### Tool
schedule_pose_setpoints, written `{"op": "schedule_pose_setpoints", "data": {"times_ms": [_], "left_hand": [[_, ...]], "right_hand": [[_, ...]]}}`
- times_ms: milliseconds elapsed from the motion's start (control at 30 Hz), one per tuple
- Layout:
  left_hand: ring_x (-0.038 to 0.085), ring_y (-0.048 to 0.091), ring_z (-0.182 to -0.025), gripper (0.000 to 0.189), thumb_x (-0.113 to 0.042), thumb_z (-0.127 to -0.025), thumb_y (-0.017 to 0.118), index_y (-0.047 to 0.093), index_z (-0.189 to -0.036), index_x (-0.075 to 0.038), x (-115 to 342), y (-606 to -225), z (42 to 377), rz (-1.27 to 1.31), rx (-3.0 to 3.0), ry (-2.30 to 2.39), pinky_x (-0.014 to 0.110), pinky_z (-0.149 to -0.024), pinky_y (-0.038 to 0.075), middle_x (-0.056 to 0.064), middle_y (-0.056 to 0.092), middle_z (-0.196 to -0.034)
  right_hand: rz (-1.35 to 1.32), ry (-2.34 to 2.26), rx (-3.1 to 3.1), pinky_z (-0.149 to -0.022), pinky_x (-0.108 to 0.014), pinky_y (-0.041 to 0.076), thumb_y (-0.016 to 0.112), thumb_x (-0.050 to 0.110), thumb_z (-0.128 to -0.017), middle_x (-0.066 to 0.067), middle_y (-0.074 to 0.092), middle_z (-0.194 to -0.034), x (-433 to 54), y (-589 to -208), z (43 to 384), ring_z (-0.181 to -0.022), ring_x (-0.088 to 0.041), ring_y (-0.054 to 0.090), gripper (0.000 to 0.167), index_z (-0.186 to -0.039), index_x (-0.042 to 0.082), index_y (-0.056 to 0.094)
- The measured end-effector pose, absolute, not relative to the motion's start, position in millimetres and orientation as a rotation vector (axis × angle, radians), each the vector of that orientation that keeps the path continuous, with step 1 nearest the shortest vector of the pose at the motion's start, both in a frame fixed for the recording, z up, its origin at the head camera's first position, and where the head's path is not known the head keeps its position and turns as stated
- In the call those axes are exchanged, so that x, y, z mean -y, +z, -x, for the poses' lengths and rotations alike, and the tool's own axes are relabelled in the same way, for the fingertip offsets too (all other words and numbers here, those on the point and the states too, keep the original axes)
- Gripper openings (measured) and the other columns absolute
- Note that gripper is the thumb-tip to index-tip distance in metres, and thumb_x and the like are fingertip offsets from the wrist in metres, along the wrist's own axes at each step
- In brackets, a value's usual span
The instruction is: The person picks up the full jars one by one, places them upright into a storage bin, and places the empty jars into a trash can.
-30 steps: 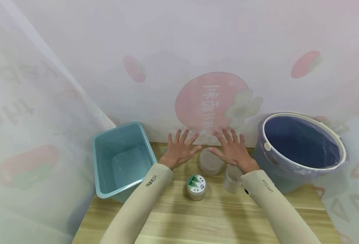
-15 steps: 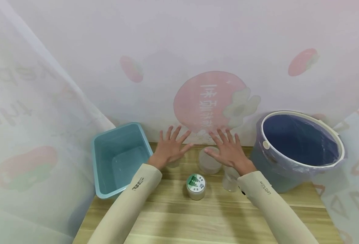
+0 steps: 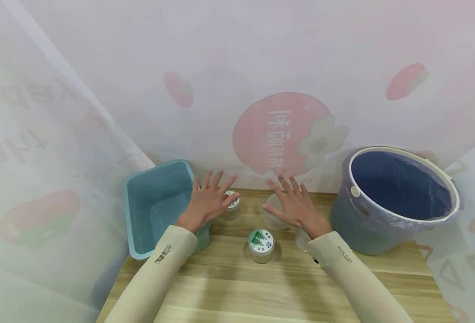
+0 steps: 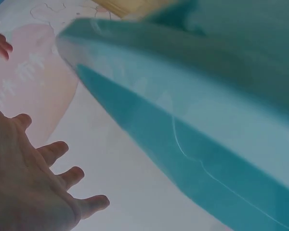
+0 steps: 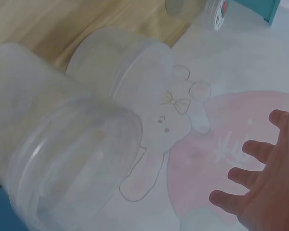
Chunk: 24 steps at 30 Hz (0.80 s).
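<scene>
1. The left hand (image 3: 206, 202) has its fingers straight and spread, with nothing in its grasp; it is raised at the right side of a teal, rectangular plastic bin (image 3: 129, 215).
2. The right hand (image 3: 295, 208) likewise has its fingers spread and grips nothing; it is raised over the far right part of a pale, wood-grain table (image 3: 229, 287).
3. A short, round, clear jar with a green-and-white printed lid (image 3: 261, 244) stands upright on the table, nearer than both hands and between the two forearms.
4. A second clear jar with a white printed lid (image 5: 200, 10) stands at the far left, partly hidden by the left hand.
5. A wide, round, clear plastic jar (image 5: 120, 62) and a narrower, clear plastic jar (image 5: 62, 139) stand close together by the right hand; whether they are lidded is hard to tell.
6. At the far right stands a blue-grey bucket (image 3: 348, 226) with a cream rim and a clear plastic liner.
7. Beige sleeves (image 3: 156, 273) with dark lettering cover both forearms.
8. Behind the table hangs a white cloth (image 3: 221, 45) with red strawberry prints.
</scene>
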<state>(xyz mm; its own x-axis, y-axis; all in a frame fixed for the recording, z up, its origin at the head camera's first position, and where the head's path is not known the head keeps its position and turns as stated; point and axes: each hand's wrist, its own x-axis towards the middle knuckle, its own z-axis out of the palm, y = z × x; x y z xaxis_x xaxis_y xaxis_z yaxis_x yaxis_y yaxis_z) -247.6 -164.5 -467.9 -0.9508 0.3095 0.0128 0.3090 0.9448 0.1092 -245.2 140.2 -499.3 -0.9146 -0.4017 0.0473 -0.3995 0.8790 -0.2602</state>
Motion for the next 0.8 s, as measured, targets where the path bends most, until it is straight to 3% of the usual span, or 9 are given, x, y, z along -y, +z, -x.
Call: {"op": "schedule_pose_setpoints", "data": {"times_ms": [267, 633, 800], "left_hand": [[0.048, 0.009, -0.169, 0.069, -0.067, -0.112, 0.039, 0.027, -0.174, -0.039, 196, -457, 234, -0.462, -3.094, 0.225, 0.078, -0.13, 0.004, 0.013, 0.019, -0.183], [0.049, 0.008, -0.168, 0.069, -0.066, -0.112, 0.041, 0.026, -0.174, -0.039, 239, -456, 206, -0.395, -3.127, 0.249, 0.08, -0.129, 0.006, 0.014, 0.02, -0.183], [0.049, 0.009, -0.168, 0.068, -0.064, -0.113, 0.041, 0.025, -0.175, -0.038, 255, -460, 190, -0.359, -3.125, 0.247, 0.079, -0.129, 0.005, 0.014, 0.02, -0.182]], "right_hand": [[0.702, -0.412, -3.03, -0.127, -0.079, 0.021, 0.047, 0.078, -0.103, -0.016, 0.019, -0.182, -130, -505, 237, -0.167, -0.051, 0.016, 0.09, -0.175, 0.028, 0.027], [0.789, -0.421, -3.019, -0.126, -0.082, 0.019, 0.046, 0.078, -0.104, -0.013, 0.021, -0.182, -114, -518, 221, -0.167, -0.05, 0.017, 0.088, -0.175, 0.031, 0.027], [0.794, -0.442, -2.995, -0.125, -0.082, 0.021, 0.047, 0.075, -0.105, -0.014, 0.017, -0.183, -105, -525, 216, -0.168, -0.05, 0.013, 0.086, -0.175, 0.032, 0.026]]}}
